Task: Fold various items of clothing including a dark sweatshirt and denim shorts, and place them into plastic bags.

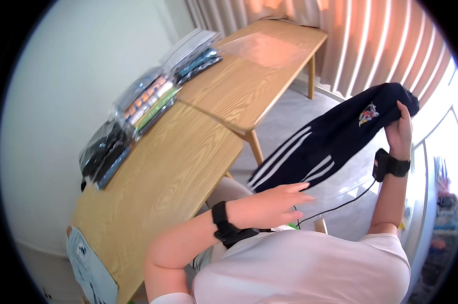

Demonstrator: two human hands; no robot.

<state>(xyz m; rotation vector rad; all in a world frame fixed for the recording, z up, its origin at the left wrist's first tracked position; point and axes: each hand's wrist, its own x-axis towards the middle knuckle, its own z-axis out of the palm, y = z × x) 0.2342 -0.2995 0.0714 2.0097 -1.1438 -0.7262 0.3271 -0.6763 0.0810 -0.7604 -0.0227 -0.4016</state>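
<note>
A navy garment [335,142] with white stripes and a small colourful emblem is held up at the right, angled down toward the middle of the view. My right hand [398,129] grips its upper end, which is bunched. My left hand [269,205] is just below the garment's lower striped part, fingers apart and holding nothing that I can see. Each wrist wears a black strap with a device, and a black cable hangs from the right one.
Two wooden tables [153,162] stand at the left, bearing bagged folded clothes [145,101] and a clear plastic sheet [262,48]. A light blue garment [89,263] lies at the near left edge. Curtains [366,45] hang behind; a rack of items [444,218] is at the right.
</note>
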